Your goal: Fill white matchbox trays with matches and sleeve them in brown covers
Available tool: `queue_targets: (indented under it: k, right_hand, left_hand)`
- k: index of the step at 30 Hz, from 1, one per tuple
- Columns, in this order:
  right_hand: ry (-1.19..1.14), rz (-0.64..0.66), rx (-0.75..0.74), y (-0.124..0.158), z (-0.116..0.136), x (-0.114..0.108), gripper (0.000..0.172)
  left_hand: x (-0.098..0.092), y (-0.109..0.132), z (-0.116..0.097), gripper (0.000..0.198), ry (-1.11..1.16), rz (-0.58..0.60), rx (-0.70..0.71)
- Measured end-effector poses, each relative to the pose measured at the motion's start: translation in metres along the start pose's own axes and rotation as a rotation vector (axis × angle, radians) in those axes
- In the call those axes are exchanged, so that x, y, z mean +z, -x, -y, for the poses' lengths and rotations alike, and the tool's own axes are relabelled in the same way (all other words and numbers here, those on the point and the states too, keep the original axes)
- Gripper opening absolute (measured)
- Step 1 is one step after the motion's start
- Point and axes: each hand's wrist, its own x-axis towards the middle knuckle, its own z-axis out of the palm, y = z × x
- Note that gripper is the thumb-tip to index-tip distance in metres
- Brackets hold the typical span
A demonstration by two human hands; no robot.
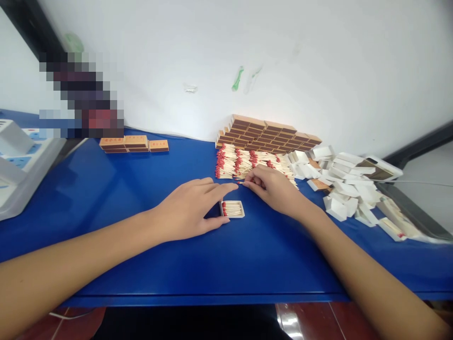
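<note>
A small white matchbox tray (pixel 232 209) filled with red-tipped matches rests on the blue table. Around its left end is my left hand (pixel 191 208), thumb and forefinger spread apart; the thumb tip is at the tray's front left corner, while the forefinger reaches past its back edge. My right hand (pixel 268 186) pinches a match (pixel 240 182) between thumb and fingertips, its red head pointing left. Just behind that hand lies a wide heap of loose matches (pixel 244 162) in rough rows, partly hidden by the hand.
Brown matchboxes (pixel 265 132) are stacked behind the heap, against the white wall. White empty trays (pixel 348 182) pile up at right, beside a phone (pixel 380 166) and a grey bin (pixel 417 212). Several matchboxes (pixel 134 143) stand at back left, near a white rack (pixel 21 165).
</note>
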Motion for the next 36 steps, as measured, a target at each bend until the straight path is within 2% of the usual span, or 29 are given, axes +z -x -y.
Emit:
queue_targets:
  k: [4,8,13,16,24,30,36]
  right_hand:
    - [-0.021,-0.014,-0.007,0.001,0.003,-0.001,0.013]
    - [-0.082,-0.031,-0.034,0.006,0.020,-0.008,0.011]
    - [-0.106,0.053,-0.131,0.017,0.049,-0.011,0.010]
    - [-0.088,0.089,-0.163,0.021,0.056,-0.010,0.008]
    - [-0.116,0.147,-0.144,0.022,0.059,-0.007,0.009]
    - [-0.098,0.155,-0.095,0.022,0.054,-0.015,0.008]
    - [-0.105,0.216,-0.083,0.022,0.050,-0.016,0.009]
  left_hand:
    - [0.000,0.000,0.000,0.063,-0.011,-0.010,-0.002]
    - [-0.001,-0.002,0.001,0.061,-0.029,-0.045,-0.023]
    - [0.000,-0.003,0.003,0.061,-0.050,-0.073,-0.050]
    - [0.002,-0.003,0.004,0.062,-0.049,-0.086,-0.043]
    - [0.004,-0.002,0.005,0.063,-0.056,-0.102,-0.023]
    - [0.003,-0.002,0.005,0.063,-0.050,-0.097,-0.030]
    - [0.004,-0.001,0.005,0.062,-0.048,-0.093,-0.020]
